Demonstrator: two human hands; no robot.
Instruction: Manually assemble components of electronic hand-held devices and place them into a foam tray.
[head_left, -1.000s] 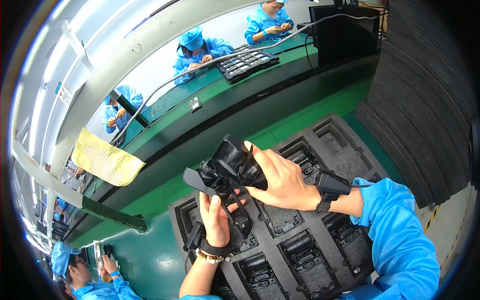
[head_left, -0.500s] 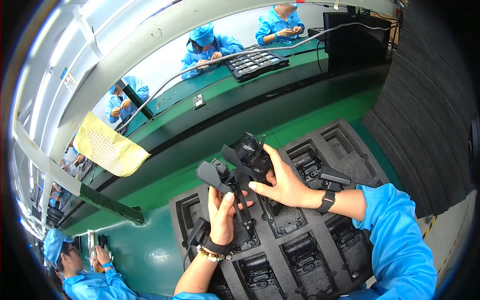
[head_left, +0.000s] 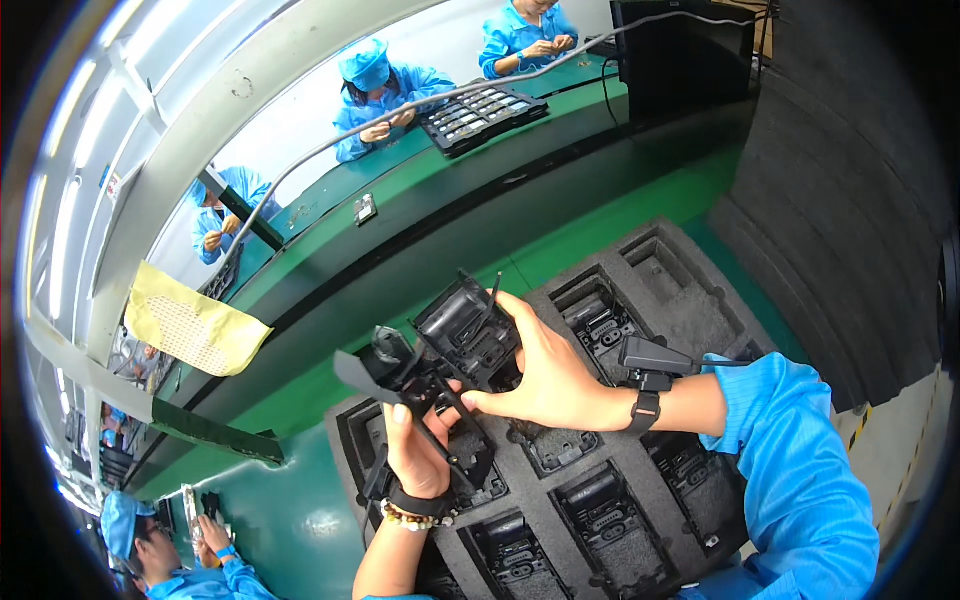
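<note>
My right hand (head_left: 555,385) grips a black plastic housing (head_left: 468,325) by its right side, above the foam tray. The housing is tilted, and its hollow, detailed face shows. To its left, my left hand (head_left: 418,455) holds a black plastic part with a flat flap (head_left: 362,378) and long thin arms. The two parts are close together; whether they touch I cannot tell. Below my hands lies a dark grey foam tray (head_left: 545,485), with similar black housings (head_left: 612,515) in several of its pockets.
Tall stacked dark foam sheets (head_left: 820,220) stand to the right. A green workbench (head_left: 330,260) runs across the far side, where people in blue work around a black tray (head_left: 480,140). A yellow sheet (head_left: 195,320) hangs from the frame at left; another person sits lower left.
The housing in my right hand has turned, showing more of its hollow face. The part in my left hand has tilted and moved left. The whole view has shifted slightly.
</note>
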